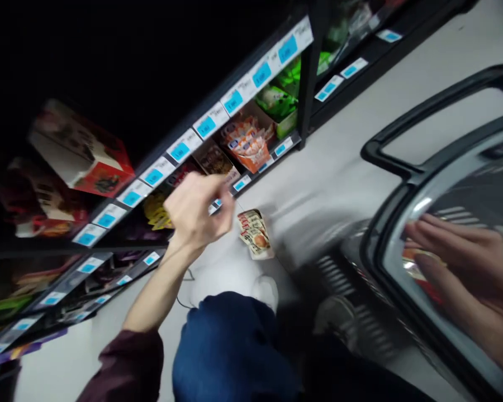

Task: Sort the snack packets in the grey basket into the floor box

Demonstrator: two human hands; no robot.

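Note:
My left hand is curled into a loose fist in front of the lower shelf; no object shows in it. My right hand is inside the rim of a shopping basket, its thumb and fingers pinched together. A small red and pale packet, blurred and partly hidden, shows at these fingers. On the floor between the hands lies a flat, printed food pack, with neither hand touching it.
Black shelving with blue price labels runs diagonally at the left. It bears orange packets, green bags and a red and white carton. My bent knee is below, and a shoe stands beside the basket.

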